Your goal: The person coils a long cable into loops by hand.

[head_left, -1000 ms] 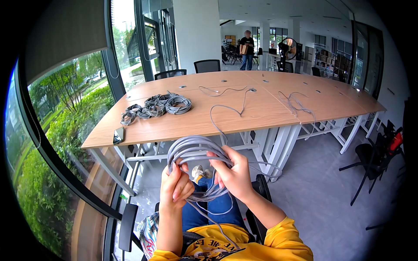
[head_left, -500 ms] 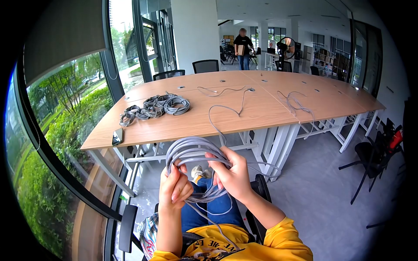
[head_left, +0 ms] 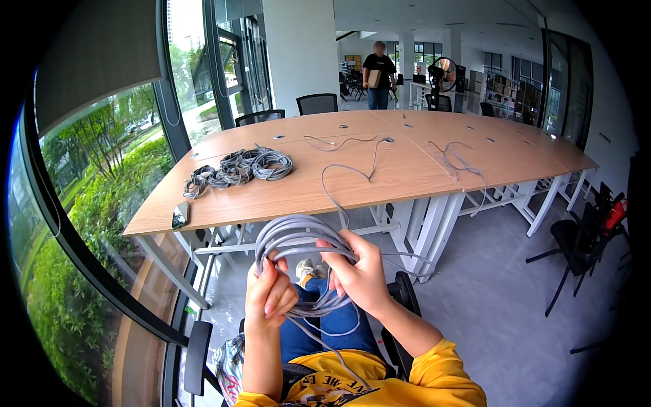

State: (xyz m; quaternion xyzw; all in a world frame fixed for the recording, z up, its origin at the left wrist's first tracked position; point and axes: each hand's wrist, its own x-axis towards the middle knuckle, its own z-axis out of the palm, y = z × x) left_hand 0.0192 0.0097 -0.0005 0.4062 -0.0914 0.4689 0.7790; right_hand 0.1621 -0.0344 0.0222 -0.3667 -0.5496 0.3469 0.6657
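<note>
A grey cable (head_left: 298, 228), wound into several loops, is held up above my lap. My left hand (head_left: 271, 292) is closed around the left side of the coil. On the right side, my right hand (head_left: 358, 268) grips the loops between thumb and fingers. Loose turns hang below both hands over my jeans, and one end trails down onto my yellow shirt. From the right hand another stretch bows out to the right. A length of cable (head_left: 369, 178) lies bent across the table, one part dropping over its front edge.
On the wooden table (head_left: 237, 203) are several coiled grey cables (head_left: 271, 165), a phone (head_left: 180, 215) and another loose cable (head_left: 456, 163) at right. A person (head_left: 378, 74) carrying a box stands beyond the table. Black chairs (head_left: 576, 244) are at right; windows line the left.
The view has shifted slightly, so the table and coil sit a little further left. Both hands keep their hold on the cable. The far person has moved a little closer.
</note>
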